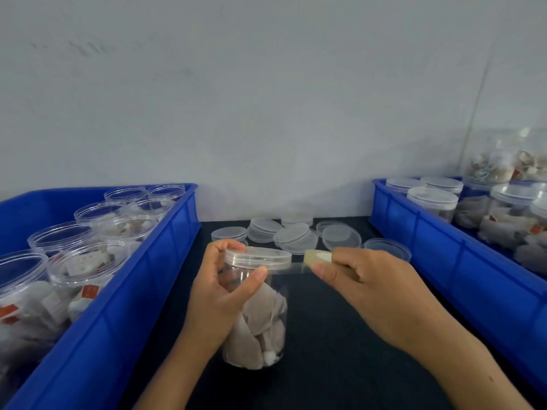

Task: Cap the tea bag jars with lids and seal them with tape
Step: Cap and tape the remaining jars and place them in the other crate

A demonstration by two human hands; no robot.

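Note:
A clear jar full of tea bags stands on the dark table in front of me, with a clear lid on top. My left hand grips the jar near its top, thumb pressing just under the lid. My right hand holds a small roll of clear tape to the right of the jar. A strip of tape stretches from the roll to the lid's rim.
A blue bin on the left holds several open jars of tea bags. A blue bin on the right holds several capped jars. Loose clear lids lie in a heap behind the jar, against the white wall.

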